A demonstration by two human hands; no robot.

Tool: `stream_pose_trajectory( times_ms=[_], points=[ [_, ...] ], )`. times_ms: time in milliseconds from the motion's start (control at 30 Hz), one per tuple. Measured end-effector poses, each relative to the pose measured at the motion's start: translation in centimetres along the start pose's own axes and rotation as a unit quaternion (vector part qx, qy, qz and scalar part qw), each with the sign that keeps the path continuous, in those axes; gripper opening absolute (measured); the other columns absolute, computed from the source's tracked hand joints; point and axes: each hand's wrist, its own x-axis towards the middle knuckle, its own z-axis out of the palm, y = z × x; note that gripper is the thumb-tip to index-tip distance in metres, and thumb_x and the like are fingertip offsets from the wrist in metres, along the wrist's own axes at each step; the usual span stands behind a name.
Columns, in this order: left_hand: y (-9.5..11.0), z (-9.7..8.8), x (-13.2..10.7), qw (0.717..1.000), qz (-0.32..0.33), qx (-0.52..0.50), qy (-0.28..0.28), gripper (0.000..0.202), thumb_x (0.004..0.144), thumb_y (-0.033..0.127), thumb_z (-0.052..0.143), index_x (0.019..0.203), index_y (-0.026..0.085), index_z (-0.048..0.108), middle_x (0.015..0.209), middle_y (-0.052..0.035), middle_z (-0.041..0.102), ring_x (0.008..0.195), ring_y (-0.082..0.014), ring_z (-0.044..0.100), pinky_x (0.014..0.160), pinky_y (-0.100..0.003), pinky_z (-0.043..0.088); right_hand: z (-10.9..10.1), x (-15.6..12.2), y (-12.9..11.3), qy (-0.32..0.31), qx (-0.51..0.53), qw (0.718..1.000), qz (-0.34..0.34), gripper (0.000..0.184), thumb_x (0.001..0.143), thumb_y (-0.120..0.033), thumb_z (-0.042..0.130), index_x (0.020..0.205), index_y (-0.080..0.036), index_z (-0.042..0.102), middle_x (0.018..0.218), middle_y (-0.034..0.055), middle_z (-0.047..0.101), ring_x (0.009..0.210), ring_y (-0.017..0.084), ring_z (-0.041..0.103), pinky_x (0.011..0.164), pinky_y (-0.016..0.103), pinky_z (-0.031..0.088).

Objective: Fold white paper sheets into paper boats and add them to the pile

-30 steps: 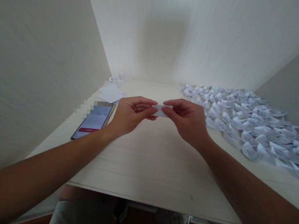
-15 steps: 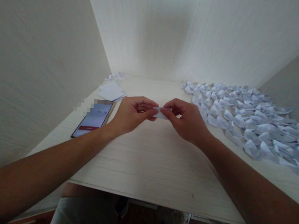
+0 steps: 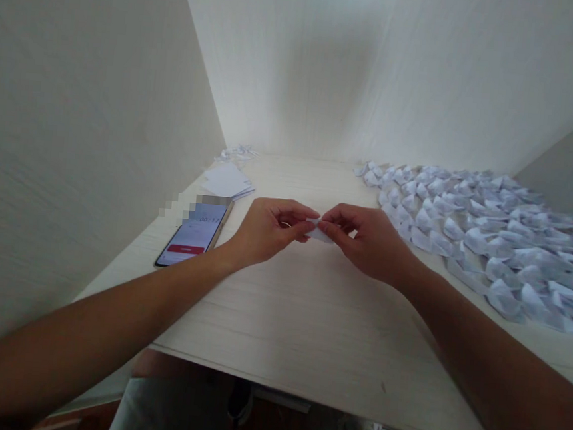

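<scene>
Between my two hands is a small folded piece of white paper [image 3: 319, 232], held over the middle of the table. My left hand [image 3: 279, 229] pinches its left end between thumb and fingers. The right end is pinched by my right hand [image 3: 365, 238], and the fingertips of both hands nearly meet. Most of the paper is covered by the fingers, so its exact shape is hard to make out.
Many folded white paper boats [image 3: 485, 239] spread across the right side of the pale table [image 3: 276, 328]. On the left lie a phone [image 3: 194, 234] with a timer, flat white paper sheets [image 3: 227, 180] and thin paper scraps [image 3: 239, 152]. Walls enclose the back and sides.
The hands have drawn closer together, and less of the paper shows between them. The whole view has shifted slightly, so everything appears farther right.
</scene>
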Motion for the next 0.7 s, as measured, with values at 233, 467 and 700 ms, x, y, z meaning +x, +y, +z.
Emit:
stream_pose_trajectory(
  times_ms=[233,467,700],
  points=[
    [-0.3,0.3,0.3,0.993,-0.057,-0.100,0.017,0.042,0.067,0.027,0.093,0.100,0.014,0.071,0.071,-0.0008,0.076,0.065,-0.0166,0.076,0.067,-0.030,0.066,-0.4,0.2,-0.2,0.030,0.014,0.999,0.003,0.018,0.088,-0.028,0.067,0.074,-0.019,0.072,0.065,0.0005,0.070,0.056,0.013,0.054,0.057,0.028,0.039],
    [-0.4,0.9,0.2,0.985,-0.051,-0.160,0.023,0.046,0.067,0.028,0.094,0.102,0.015,0.067,0.077,-0.0006,0.077,0.071,-0.0161,0.075,0.072,-0.033,0.067,-0.1,0.2,-0.4,0.055,0.064,0.996,0.028,0.021,0.085,-0.033,0.067,0.070,-0.019,0.070,0.064,0.0010,0.068,0.056,0.013,0.053,0.055,0.028,0.039],
    [0.0,1.1,0.1,0.975,-0.072,-0.202,0.054,0.058,0.061,0.023,0.097,0.109,0.015,0.065,0.074,0.0016,0.076,0.069,-0.0153,0.074,0.073,-0.033,0.065,0.8,0.0,-1.0,0.106,0.104,0.988,0.039,0.020,0.084,-0.034,0.070,0.070,-0.020,0.072,0.069,0.0025,0.074,0.062,0.016,0.062,0.061,0.029,0.047]
  ],
)
